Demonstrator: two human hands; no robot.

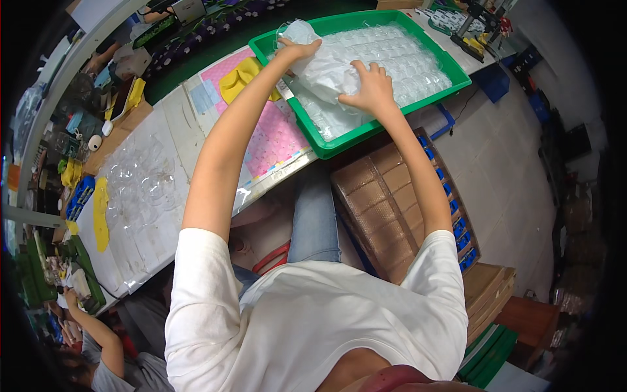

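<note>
A crumpled, whitish translucent plastic bag [326, 73] lies over the left part of a green tray [324, 149]. My left hand [299, 52] is at the tray's far left side, its fingers closed on the bag. My right hand [373, 90] is over the middle of the tray, thumb and fingers spread in a curve against the bag's right edge. Rows of small clear plastic pieces [408, 59] fill the tray to the right of the bag. What lies inside or under the bag is hard to make out.
A yellow cloth [239, 80] and a pink patterned sheet [277, 134] lie left of the tray. Clear plastic pieces [140, 173] are spread on the table farther left. Below the tray's right stands a partitioned brown box [379, 196]. Another person's arm [98, 330] works at lower left.
</note>
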